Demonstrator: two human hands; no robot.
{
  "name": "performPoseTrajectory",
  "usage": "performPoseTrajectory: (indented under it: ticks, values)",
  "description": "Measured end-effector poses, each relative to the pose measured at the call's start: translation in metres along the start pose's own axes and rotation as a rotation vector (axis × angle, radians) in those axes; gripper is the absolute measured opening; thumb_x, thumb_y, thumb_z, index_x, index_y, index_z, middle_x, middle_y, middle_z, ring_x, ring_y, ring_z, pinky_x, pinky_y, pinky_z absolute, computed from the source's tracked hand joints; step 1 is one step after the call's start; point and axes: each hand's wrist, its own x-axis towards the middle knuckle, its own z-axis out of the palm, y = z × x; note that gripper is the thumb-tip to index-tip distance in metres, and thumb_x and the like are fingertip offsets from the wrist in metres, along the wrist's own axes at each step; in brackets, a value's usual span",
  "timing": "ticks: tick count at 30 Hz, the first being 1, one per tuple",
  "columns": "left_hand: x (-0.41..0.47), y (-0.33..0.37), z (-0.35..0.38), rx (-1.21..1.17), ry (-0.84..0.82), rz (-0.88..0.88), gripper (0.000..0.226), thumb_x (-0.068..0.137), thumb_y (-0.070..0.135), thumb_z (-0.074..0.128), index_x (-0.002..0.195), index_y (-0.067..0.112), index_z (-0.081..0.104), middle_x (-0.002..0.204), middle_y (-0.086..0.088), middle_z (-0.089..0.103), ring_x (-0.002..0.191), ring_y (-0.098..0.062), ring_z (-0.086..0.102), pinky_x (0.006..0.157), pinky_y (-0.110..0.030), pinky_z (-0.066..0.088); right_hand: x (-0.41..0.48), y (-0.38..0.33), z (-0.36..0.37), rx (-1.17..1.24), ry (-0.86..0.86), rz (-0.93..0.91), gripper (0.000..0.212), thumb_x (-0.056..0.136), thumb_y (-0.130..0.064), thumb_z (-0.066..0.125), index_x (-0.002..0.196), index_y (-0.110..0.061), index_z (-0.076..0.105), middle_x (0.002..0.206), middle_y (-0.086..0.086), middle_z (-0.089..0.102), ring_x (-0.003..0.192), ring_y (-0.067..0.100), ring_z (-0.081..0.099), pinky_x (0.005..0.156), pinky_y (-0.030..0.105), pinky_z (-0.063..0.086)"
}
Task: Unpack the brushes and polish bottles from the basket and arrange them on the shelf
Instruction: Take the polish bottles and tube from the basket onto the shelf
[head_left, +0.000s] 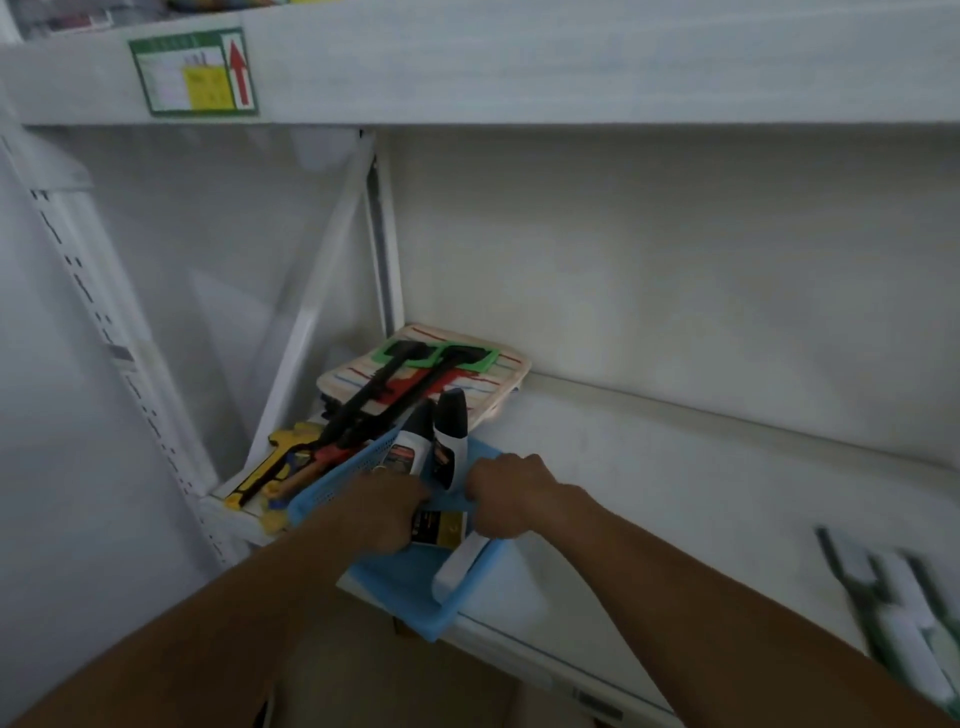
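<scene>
Both hands in the blue basket (410, 587), polish bottles upright at its far end.

Head view: the basket sits on the shelf (675, 467), near edge overhanging. The left hand (389, 512) and right hand (506, 493) are curled down inside; what the fingers clamp, I cannot tell. The polish bottles (447, 441) stand just beyond both hands, long axes pointing up and away, about equally close to each.

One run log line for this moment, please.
stage: unpacking | left hand: in blue basket | right hand: on basket | bottles: inside
</scene>
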Motion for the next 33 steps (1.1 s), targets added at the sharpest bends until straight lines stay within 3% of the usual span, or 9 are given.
performPoseTrajectory:
  ticks: [3, 7, 9, 12, 17, 20, 23, 27, 33]
  values:
    - [0.006, -0.002, 0.006, 0.197, -0.005, 0.006, 0.041, 0.084, 0.022, 0.062, 0.124, 0.020, 0.056, 0.125, -0.010, 0.061, 0.118, -0.031, 0.053, 0.100, -0.043, 0.040, 0.014, -0.008, -0.002, -0.157, -0.079, 0.032, 0.024, 0.090, -0.030, 0.063, 0.109, -0.016, 0.055, 0.118, 0.008, 0.060, 0.117, 0.028, 0.053, 0.105, 0.045, 0.033]
    - [0.005, -0.004, 0.007, 0.249, 0.013, 0.033, 0.030, 0.091, 0.025, 0.055, 0.120, 0.020, 0.057, 0.130, -0.008, 0.058, 0.127, -0.030, 0.045, 0.108, -0.047, 0.031, 0.026, -0.013, 0.005, -0.357, -0.179, 0.002, 0.040, 0.092, -0.027, 0.064, 0.128, -0.015, 0.053, 0.131, 0.010, 0.058, 0.126, 0.030, 0.049, 0.114, 0.054, 0.022]
    - [0.001, -0.008, 0.003, 0.184, 0.017, 0.057, 0.035, 0.090, 0.030, 0.054, 0.125, 0.023, 0.055, 0.133, -0.008, 0.056, 0.127, -0.030, 0.046, 0.108, -0.049, 0.034, 0.033, -0.006, 0.006, -0.352, -0.171, -0.035, 0.037, 0.091, -0.026, 0.068, 0.125, -0.017, 0.056, 0.124, 0.007, 0.060, 0.123, 0.031, 0.051, 0.113, 0.053, 0.030]
    - [-0.012, -0.018, -0.015, 0.015, 0.014, 0.079, 0.047, 0.088, 0.033, 0.059, 0.133, 0.027, 0.051, 0.136, -0.002, 0.051, 0.122, -0.026, 0.053, 0.100, -0.044, 0.045, 0.023, 0.010, -0.007, -0.177, -0.054, -0.171, 0.045, 0.083, -0.028, 0.079, 0.124, -0.020, 0.063, 0.115, 0.004, 0.063, 0.111, 0.029, 0.059, 0.092, 0.041, 0.050]
    - [-0.038, -0.015, -0.070, -0.027, 0.157, 0.073, 0.052, 0.073, 0.039, 0.079, 0.120, 0.029, 0.058, 0.113, 0.006, 0.061, 0.101, -0.017, 0.058, 0.082, -0.034, 0.052, -0.037, 0.048, -0.045, 0.322, 0.204, -0.268, 0.037, 0.072, -0.029, 0.088, 0.105, -0.019, 0.074, 0.092, -0.005, 0.066, 0.081, 0.012, 0.058, 0.070, 0.024, 0.047]
    - [-0.051, 0.009, -0.105, -0.165, 0.267, 0.123, 0.043, 0.066, 0.040, 0.085, 0.102, 0.029, 0.064, 0.097, 0.011, 0.063, 0.088, -0.012, 0.059, 0.074, -0.034, 0.053, -0.081, 0.082, -0.051, 0.632, 0.255, -0.186, 0.026, 0.074, -0.020, 0.089, 0.096, -0.013, 0.075, 0.082, 0.004, 0.070, 0.069, 0.016, 0.065, 0.059, 0.032, 0.058]
    - [-0.053, 0.045, -0.128, -0.277, 0.285, 0.224, 0.031, 0.072, 0.039, 0.082, 0.098, 0.031, 0.068, 0.098, 0.011, 0.064, 0.089, -0.009, 0.060, 0.079, -0.033, 0.053, -0.136, 0.117, -0.055, 0.826, 0.301, -0.125, 0.017, 0.084, -0.015, 0.081, 0.098, -0.007, 0.074, 0.077, 0.010, 0.072, 0.060, 0.020, 0.064, 0.053, 0.032, 0.056]
    - [-0.047, 0.107, -0.145, -0.261, 0.186, 0.324, 0.021, 0.077, 0.034, 0.079, 0.097, 0.032, 0.074, 0.095, 0.011, 0.064, 0.086, -0.009, 0.061, 0.080, -0.032, 0.053, -0.205, 0.162, -0.054, 0.875, 0.381, 0.001, 0.014, 0.083, -0.011, 0.081, 0.095, -0.008, 0.075, 0.081, 0.016, 0.075, 0.057, 0.022, 0.063, 0.053, 0.033, 0.055]
    - [-0.024, 0.223, -0.115, -0.125, 0.200, 0.458, 0.041, 0.070, 0.021, 0.080, 0.110, 0.028, 0.070, 0.107, 0.003, 0.063, 0.099, -0.017, 0.058, 0.080, -0.024, 0.046, -0.257, 0.208, -0.024, 0.681, 0.399, 0.204, 0.022, 0.071, -0.012, 0.088, 0.085, -0.012, 0.071, 0.074, 0.012, 0.074, 0.049, 0.015, 0.062, 0.050, 0.031, 0.053]
